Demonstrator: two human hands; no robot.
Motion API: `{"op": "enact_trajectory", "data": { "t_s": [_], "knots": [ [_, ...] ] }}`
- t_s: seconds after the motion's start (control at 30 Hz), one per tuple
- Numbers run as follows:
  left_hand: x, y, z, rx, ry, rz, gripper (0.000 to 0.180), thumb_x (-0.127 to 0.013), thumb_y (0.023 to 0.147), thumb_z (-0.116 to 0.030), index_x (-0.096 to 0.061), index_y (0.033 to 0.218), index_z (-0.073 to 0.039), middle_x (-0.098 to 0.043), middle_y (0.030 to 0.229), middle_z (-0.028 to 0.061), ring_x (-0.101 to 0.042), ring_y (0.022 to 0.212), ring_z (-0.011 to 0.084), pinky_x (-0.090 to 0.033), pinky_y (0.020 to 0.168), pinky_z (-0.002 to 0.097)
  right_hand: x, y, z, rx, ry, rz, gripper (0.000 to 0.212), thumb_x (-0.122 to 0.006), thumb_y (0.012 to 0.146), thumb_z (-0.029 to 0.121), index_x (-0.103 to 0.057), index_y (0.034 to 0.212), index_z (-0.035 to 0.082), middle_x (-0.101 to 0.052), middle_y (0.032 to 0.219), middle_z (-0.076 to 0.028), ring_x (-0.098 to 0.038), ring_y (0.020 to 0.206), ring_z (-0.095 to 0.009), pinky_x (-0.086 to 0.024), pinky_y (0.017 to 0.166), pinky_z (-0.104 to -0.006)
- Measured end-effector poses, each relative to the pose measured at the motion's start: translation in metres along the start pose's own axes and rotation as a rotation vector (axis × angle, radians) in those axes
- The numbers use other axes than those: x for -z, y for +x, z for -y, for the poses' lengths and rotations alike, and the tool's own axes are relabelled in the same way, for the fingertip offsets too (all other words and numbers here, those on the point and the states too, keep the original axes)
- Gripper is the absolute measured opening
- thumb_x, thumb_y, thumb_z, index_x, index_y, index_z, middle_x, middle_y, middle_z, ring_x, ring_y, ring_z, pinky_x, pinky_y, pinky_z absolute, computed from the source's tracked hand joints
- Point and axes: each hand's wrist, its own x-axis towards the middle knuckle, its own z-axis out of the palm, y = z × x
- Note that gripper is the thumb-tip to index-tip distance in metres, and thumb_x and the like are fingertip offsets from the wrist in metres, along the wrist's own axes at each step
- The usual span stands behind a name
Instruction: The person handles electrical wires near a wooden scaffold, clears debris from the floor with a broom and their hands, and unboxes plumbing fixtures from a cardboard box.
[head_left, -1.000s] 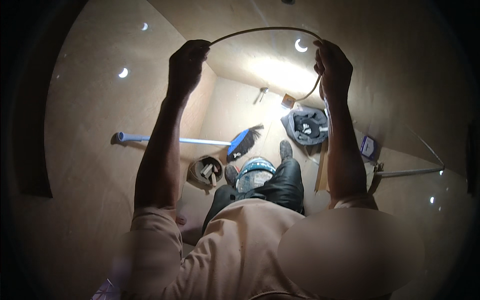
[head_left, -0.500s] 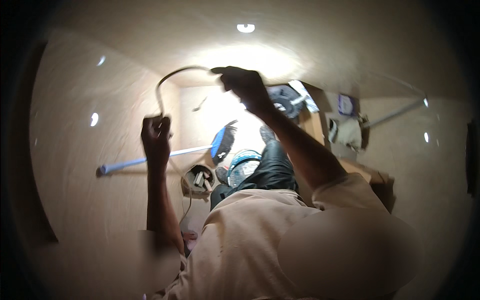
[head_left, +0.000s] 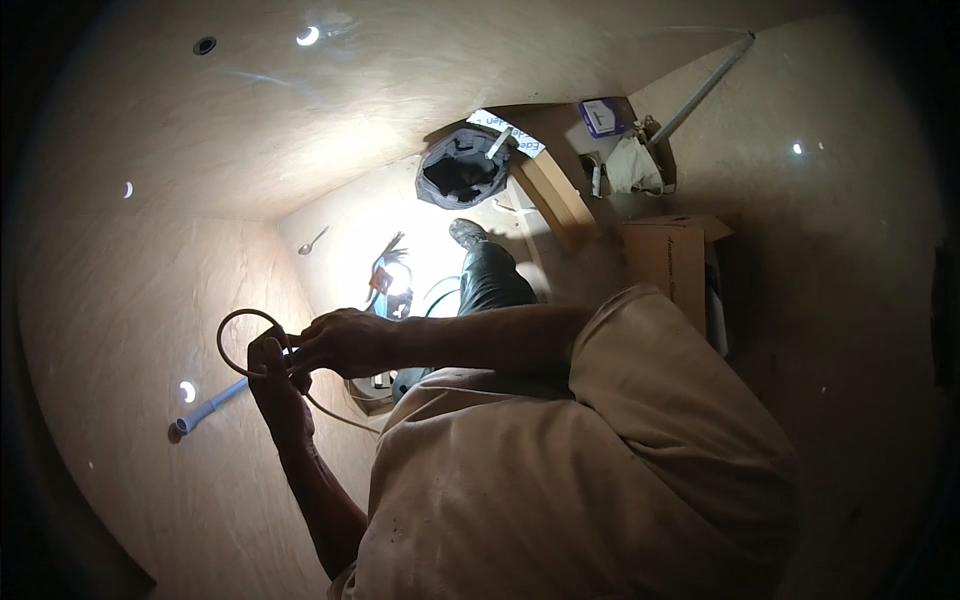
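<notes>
Cable (head_left: 251, 311), thin & tan, bent into a round loop L of ctr in frame; its tail runs from the hands down-R toward the pale shirt (head_left: 480, 480). L hand (head_left: 275, 390), raised at L of ctr, has its fingers curled tight on the cable at the loop's base. R hand (head_left: 350, 340), w/ forearm crossing from R, meets L hand; its fingertips are clamped on the cable at the loop's R side, exact contact pts partly hidden. Blue broom handle (head_left: 212, 406) slants behind L hand, lower L. Upper ctr: dk grey bag (head_left: 465, 172), mouth up, next to cardboard strip (head_left: 552, 200). Upper R: purple-&-white box (head_left: 602, 118), pale sack (head_left: 633, 168), grey pole (head_left: 705, 85) leaning. R of ctr: brown carton (head_left: 665, 262). Ctr: dk boot (head_left: 467, 233), near strong glare.
</notes>
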Motion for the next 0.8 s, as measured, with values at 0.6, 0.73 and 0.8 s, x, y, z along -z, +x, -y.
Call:
{"op": "enact_trajectory", "data": {
  "t_s": [0.6,0.73,0.8],
  "knots": [
    [-0.093,0.016,-0.011,0.255,0.031,-0.235,0.043,-0.050,0.103,-0.042,-0.063,0.106,-0.002,-0.056,0.063,0.0018,-0.036,0.042,0.0042,-0.021,0.037,0.0200,0.095,-0.394,-0.268,-1.262,-0.320,-0.272,0.020,-0.063,0.087,0.021,-0.073,0.090,0.003,-0.071,0.091,-0.018,-0.069,0.090,-0.036,-0.054,0.080,-0.0428],
    [-0.139,0.027,-0.016,0.322,0.086,-0.388,0.043,-0.053,0.102,-0.044,-0.063,0.106,-0.002,-0.057,0.067,0.0016,-0.041,0.045,0.0049,-0.024,0.038,0.0199,0.114,-0.480,-0.333,-1.535,-0.258,-0.429,0.020,-0.062,0.082,0.021,-0.073,0.081,0.004,-0.072,0.086,-0.017,-0.071,0.085,-0.034,-0.055,0.076,-0.0423],
    [-0.166,0.034,-0.019,0.307,0.173,-0.348,0.038,-0.055,0.101,-0.045,-0.060,0.096,-0.008,-0.053,0.070,-0.0018,-0.038,0.049,0.0034,-0.025,0.041,0.0190,0.143,-0.504,-0.348,-1.605,-0.283,-0.374,0.021,-0.062,0.082,0.022,-0.074,0.086,0.005,-0.073,0.089,-0.016,-0.071,0.087,-0.033,-0.055,0.078,-0.0422]
  ]
}}
